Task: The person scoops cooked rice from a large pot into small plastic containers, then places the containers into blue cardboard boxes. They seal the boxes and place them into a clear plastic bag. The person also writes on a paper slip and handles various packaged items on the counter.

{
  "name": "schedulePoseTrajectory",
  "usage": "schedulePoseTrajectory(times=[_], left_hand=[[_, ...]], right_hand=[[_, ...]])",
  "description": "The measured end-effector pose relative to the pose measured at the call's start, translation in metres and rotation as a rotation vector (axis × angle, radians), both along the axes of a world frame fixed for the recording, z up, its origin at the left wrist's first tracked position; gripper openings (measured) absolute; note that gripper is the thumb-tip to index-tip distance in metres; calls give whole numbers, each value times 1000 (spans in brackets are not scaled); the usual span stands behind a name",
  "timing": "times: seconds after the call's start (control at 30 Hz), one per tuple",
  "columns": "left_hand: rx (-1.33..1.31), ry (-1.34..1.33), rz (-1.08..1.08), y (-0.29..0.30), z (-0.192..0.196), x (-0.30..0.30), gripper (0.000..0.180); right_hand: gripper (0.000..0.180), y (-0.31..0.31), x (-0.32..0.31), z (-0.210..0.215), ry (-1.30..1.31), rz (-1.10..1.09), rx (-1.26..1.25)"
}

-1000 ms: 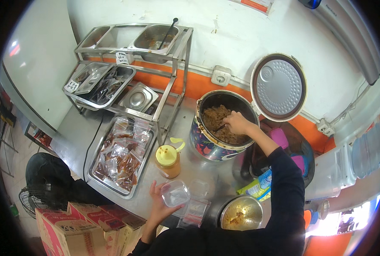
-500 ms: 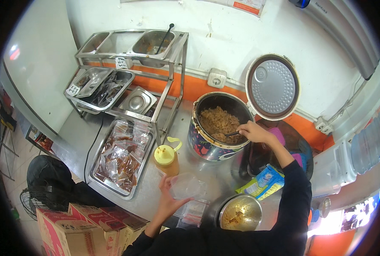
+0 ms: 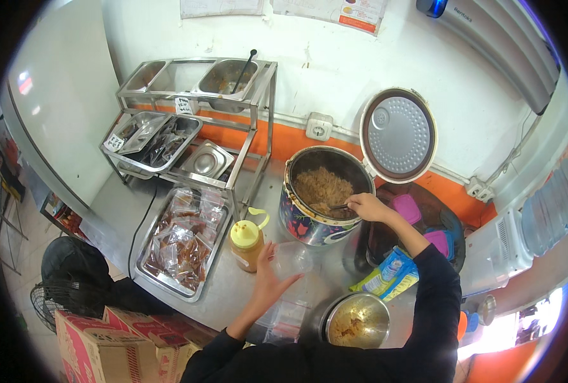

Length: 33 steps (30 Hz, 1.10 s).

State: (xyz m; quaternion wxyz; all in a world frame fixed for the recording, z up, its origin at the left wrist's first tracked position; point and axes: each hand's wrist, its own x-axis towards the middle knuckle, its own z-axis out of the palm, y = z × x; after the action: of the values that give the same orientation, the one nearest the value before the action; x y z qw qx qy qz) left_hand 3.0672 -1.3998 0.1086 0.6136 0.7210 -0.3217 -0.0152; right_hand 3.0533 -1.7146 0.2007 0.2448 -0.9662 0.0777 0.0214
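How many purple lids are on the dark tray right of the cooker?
2 show: one purple lid just behind the right hand, another purple lid nearer, beside the forearm. More may sit hidden under the arm.
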Motion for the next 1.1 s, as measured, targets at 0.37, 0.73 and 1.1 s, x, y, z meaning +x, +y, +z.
schedulePoseTrajectory(times=[0.37, 0.73, 1.1], left_hand=[[27, -55, 21, -19, 17, 9, 97], [-41, -11, 6, -48, 35, 18, 99], [-143, 29, 25, -45, 58, 8, 103]], right_hand=[[21, -17, 7, -12, 88, -141, 413], [25, -22, -16, 48, -41, -192, 352], [27, 41, -40, 103, 82, 22, 230]])
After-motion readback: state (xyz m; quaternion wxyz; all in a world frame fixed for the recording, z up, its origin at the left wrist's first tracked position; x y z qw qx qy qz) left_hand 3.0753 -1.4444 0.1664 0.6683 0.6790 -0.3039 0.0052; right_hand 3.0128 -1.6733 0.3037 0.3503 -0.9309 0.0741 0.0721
